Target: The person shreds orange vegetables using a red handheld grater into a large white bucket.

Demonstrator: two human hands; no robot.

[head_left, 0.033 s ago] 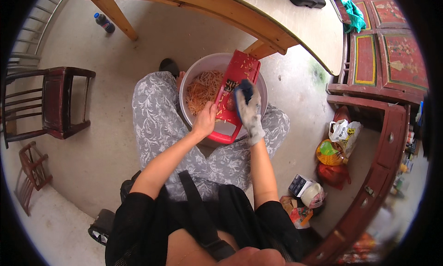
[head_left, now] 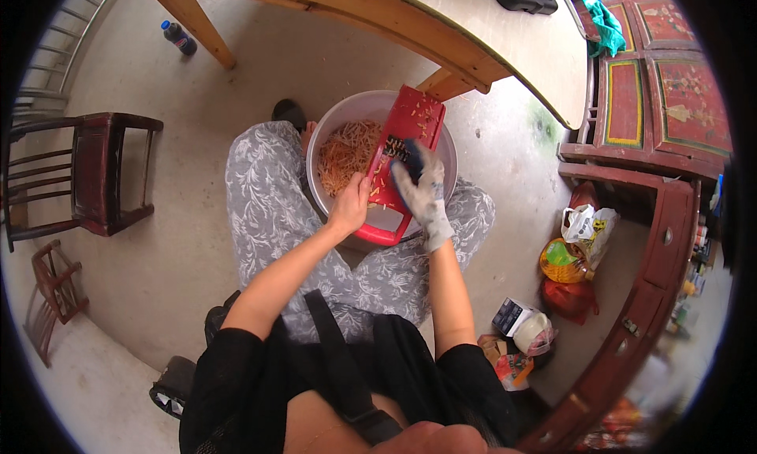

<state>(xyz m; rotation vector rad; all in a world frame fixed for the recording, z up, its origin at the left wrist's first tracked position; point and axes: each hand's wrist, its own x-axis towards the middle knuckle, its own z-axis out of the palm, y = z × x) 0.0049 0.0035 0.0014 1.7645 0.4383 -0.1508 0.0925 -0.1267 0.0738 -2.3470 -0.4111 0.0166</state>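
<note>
A red grater (head_left: 415,107) slants across a white basin (head_left: 321,115) between my legs. Its dark grating part shows near the middle, and pale bits cling to its face. Pale orange vegetable shreds (head_left: 344,156) fill the left of the basin. My bare left hand (head_left: 349,206) is closed on the grater's left edge, near its handle end. My right hand (head_left: 426,192), in a grey glove with a dark blue palm, is over the grating part. Its thumb and fingers stand apart, and I see nothing held between them. What lies under the palm is hidden.
A wooden table (head_left: 355,9) stands just beyond the basin. At left are a dark wooden chair (head_left: 101,174) and a bottle (head_left: 178,39) on the floor. Bags and an oil jug (head_left: 564,258) sit at right beside a red cabinet (head_left: 661,233).
My right hand has turned and shifted slightly over the grater, its thumb and fingers now spread apart. The left hand and the grater stay in place.
</note>
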